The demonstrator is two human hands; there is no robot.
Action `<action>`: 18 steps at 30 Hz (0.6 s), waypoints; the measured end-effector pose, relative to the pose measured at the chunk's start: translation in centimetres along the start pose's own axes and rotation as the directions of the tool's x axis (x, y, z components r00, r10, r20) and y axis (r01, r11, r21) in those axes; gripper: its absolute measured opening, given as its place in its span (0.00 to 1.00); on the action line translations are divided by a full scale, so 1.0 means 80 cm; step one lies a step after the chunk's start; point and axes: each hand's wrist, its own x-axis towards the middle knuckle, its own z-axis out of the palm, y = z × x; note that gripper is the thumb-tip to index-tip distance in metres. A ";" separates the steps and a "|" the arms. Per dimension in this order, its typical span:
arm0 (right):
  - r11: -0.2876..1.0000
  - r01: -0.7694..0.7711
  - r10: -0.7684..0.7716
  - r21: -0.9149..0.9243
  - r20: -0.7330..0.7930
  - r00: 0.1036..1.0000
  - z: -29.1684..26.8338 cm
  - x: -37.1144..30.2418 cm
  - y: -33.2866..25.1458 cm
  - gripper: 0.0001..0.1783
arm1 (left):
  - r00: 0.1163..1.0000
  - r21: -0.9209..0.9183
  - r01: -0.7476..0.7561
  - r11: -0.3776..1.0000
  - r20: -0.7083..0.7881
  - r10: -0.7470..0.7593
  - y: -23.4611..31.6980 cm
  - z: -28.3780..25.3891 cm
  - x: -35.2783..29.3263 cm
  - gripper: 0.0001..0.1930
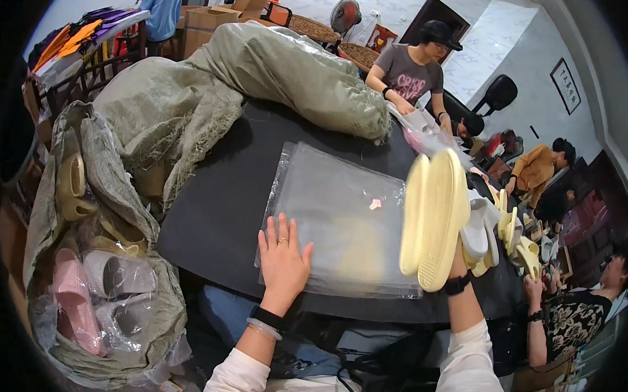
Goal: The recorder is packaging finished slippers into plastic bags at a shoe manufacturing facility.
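My left hand [284, 260] lies flat with fingers spread on the near left edge of a stack of clear plastic bags [328, 209]. A small pinkish-white scrap [375, 204] rests on the top bag. A pair of pale yellow slippers [441, 215] is held upright over the right end of the stack, soles toward me. My right hand [459, 261] grips them from behind; its fingers are mostly hidden by the slippers. Right behind that hand, white slippers [475, 231] and more yellow slippers [526, 250] line the table's right side.
A woven sack [32, 243] at left holds pink, grey and tan slippers, some bagged. Large filled sacks [280, 71] cover the far edge of the dark table [209, 193]. Co-workers [421, 72] handle things beyond the table, and another person [571, 318] sits at right.
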 end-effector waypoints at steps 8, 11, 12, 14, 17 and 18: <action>0.997 -0.016 0.018 0.078 -0.022 1.000 0.098 0.067 0.079 0.16 | 0.997 0.046 -0.059 0.997 -0.042 0.061 0.004 0.005 0.003 0.29; 0.999 -0.008 0.009 0.032 -0.051 0.999 0.121 0.094 0.114 0.15 | 0.999 0.035 -0.047 0.998 -0.010 0.048 0.004 0.002 0.001 0.29; 1.000 -0.004 0.005 0.013 -0.065 0.998 0.112 0.101 0.114 0.15 | 0.999 0.022 -0.037 0.999 -0.003 0.038 0.007 0.002 0.002 0.29; 1.000 -0.011 0.009 -0.028 -0.079 0.997 0.086 0.119 0.106 0.15 | 1.000 0.014 -0.021 1.000 0.002 0.021 0.005 0.001 0.001 0.29; 0.994 -0.027 0.015 -0.103 -0.110 0.994 0.030 0.149 0.080 0.14 | 1.000 0.042 -0.018 0.999 -0.001 0.019 0.004 0.001 -0.001 0.30; 0.991 -0.034 0.018 -0.129 -0.121 0.992 0.011 0.160 0.068 0.14 | 1.000 0.047 -0.015 0.999 -0.004 0.016 0.003 -0.001 -0.001 0.30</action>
